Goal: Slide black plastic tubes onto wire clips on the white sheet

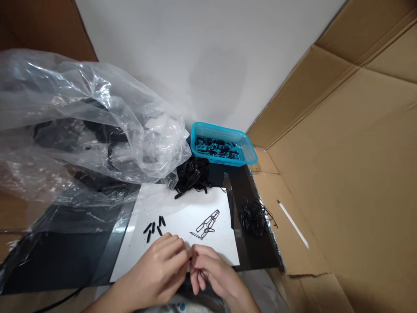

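My left hand [159, 267] and my right hand [210, 269] meet at the near edge of a white sheet [182, 213], fingers curled and pinched together on a small dark part that I cannot make out. Just beyond the left hand lie several short black pieces [154, 228]. Thin wire clips [206, 224] lie on the sheet beyond the right hand. A pile of black parts [193, 174] sits at the sheet's far edge.
A turquoise basket [202, 132] with black parts stands at the back. A large crumpled clear plastic bag [81, 121] fills the left. More black wire pieces [252, 217] lie right of the sheet. Cardboard walls [352, 152] rise on the right, with a white stick [293, 224].
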Available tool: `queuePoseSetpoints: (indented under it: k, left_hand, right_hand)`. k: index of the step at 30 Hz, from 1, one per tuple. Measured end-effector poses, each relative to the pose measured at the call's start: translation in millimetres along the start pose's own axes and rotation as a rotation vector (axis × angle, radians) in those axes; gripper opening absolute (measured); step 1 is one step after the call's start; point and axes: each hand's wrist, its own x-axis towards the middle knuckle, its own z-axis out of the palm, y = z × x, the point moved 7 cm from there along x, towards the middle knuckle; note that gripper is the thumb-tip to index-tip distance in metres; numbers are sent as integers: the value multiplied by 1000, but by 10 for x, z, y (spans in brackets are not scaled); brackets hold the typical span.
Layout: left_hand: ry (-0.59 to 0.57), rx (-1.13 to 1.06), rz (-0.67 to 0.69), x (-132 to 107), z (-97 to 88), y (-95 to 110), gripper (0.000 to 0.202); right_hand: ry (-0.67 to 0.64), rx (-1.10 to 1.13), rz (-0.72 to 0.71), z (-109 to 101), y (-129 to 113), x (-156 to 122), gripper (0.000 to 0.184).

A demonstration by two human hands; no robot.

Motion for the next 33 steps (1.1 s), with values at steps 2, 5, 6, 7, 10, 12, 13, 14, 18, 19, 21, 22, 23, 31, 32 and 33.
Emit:
queuePoseSetpoints:
  k: [2, 5, 6, 7, 10, 12, 13, 14, 18, 19, 21, 22, 23, 31, 32, 33]
  left_hand:
    - [26, 159, 107, -2, -34, 84, 18]
    - [53, 287, 207, 17, -76, 179, 29]
    - [60, 312, 233, 30, -90, 206, 32]
    - [73, 331, 256, 43, -107, 229, 35]
    - [118, 351, 315, 71, -160, 275, 40]
    - [134, 333, 355, 64, -175, 287, 38]
    - [131, 318, 371, 55, -171, 283, 36]
    - [123, 300, 379, 43, -161, 273, 34]
    - [126, 226, 333, 1, -124, 186, 26]
    - [129, 216, 315, -3, -116, 168, 24]
    - [138, 205, 276, 4, -115, 146, 21]
    - [142, 202, 259, 15, -120, 144, 19]
    - [152, 199, 246, 28, -134, 148, 18]
    - [305, 90, 103, 85, -240, 147, 12]
    - [325, 60, 79, 79, -242, 143, 12]
    - [344, 30, 55, 73, -245, 141, 13]
  right_hand:
    - [8, 27, -8, 0, -22, 4, 21]
    - [22, 72, -17, -10, -34, 30, 22]
    - [22, 84, -14, -12, -30, 42, 23]
    - [20, 95, -12, -13, -27, 53, 24]
    - [8, 124, -15, -14, -36, 74, 25]
    - [-10, 144, -3, -9, -45, 80, 21]
    - [-26, 153, 9, 0, -50, 82, 19]
    - [-52, 159, 24, 16, -53, 84, 16]
    - [-114, 179, 21, 69, -100, 98, 13]
    - [-109, 177, 4, 75, -120, 102, 13]
    - [-88, 165, -39, 87, -167, 101, 12]
    - [-79, 156, -62, 99, -193, 95, 11]
    - [-69, 147, -82, 114, -218, 85, 11]
    - [76, 30, -225, 197, -358, -52, 16]
    - [92, 17, -247, 196, -365, -67, 17]
    - [104, 1, -271, 193, -372, -83, 17]
